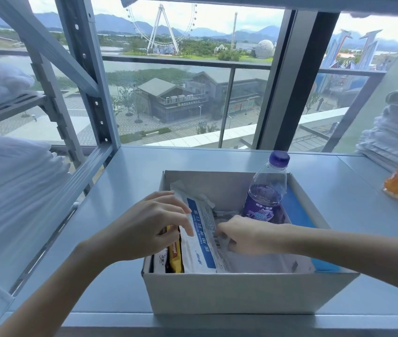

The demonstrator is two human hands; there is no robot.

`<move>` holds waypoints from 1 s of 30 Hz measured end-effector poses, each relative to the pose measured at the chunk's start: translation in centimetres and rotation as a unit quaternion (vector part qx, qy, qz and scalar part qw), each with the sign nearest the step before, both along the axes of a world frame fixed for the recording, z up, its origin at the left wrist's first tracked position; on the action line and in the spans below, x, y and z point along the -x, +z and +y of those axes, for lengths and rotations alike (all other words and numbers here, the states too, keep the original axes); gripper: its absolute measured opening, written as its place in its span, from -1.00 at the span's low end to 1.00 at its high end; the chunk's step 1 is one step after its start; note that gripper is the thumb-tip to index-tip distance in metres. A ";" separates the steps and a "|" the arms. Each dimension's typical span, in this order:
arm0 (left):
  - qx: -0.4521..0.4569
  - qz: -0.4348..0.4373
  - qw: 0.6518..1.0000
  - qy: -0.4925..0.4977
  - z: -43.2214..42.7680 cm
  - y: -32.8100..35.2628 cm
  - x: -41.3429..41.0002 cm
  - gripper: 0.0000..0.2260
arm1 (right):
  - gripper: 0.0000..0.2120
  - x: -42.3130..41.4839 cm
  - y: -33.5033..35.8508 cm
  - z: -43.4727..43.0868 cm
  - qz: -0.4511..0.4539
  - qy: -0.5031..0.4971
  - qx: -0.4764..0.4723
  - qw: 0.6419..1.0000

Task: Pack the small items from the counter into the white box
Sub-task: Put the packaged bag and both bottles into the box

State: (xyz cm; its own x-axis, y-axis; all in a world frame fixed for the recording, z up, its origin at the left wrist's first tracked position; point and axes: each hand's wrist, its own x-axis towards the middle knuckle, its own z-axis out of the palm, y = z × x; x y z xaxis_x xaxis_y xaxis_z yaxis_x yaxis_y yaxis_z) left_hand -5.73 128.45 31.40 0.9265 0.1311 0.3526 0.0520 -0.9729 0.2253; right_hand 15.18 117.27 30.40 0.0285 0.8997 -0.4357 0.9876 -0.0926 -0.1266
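Head view: the white box (249,293) sits on the table (125,181) at lower centre. Inside it, the left hand (154,222) rests relaxed fingers on a mask packet (202,242). The right hand (249,235) curls at the packet's right edge; I cannot tell whether it pinches. A purple bottle (266,190) stands in the box just above the right hand.

Person seen from own head camera | left hand (149,227): bare, slender fingers, short plain nails | right hand (246,235): bare, knuckles and wrist bone standing out | left forearm (71,276): bare and slim, uncovered from wrist to the lower edge of view | right forearm (351,249): bare and slim, uncovered from wrist to the right edge
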 end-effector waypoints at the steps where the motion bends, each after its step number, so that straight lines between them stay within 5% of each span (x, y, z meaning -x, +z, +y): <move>1: -0.003 -0.003 1.000 0.001 0.2 0.0 0.2 -0.81 | -0.63 0.2 0.3 -0.5 0.044 -0.014 0.019 0.999; 8: -0.007 0.005 1.000 0.015 0.5 0.4 0.4 -0.83 | -0.32 2.0 1.1 -2.3 0.324 -0.151 0.083 0.930; 14: -0.014 0.034 0.999 0.001 -0.5 0.4 -0.8 -0.83 | -0.46 1.5 1.5 -3.2 0.457 -0.182 0.057 0.869; 22: -0.062 0.054 0.996 -0.016 -1.7 1.8 -1.9 -0.81 | -0.51 -0.5 2.4 -4.1 0.254 0.006 -0.029 0.967; 30: -0.080 -0.016 0.997 -0.009 -5.3 3.3 -4.4 -0.72 | -0.64 -3.9 5.9 -9.7 0.171 0.028 -0.216 0.961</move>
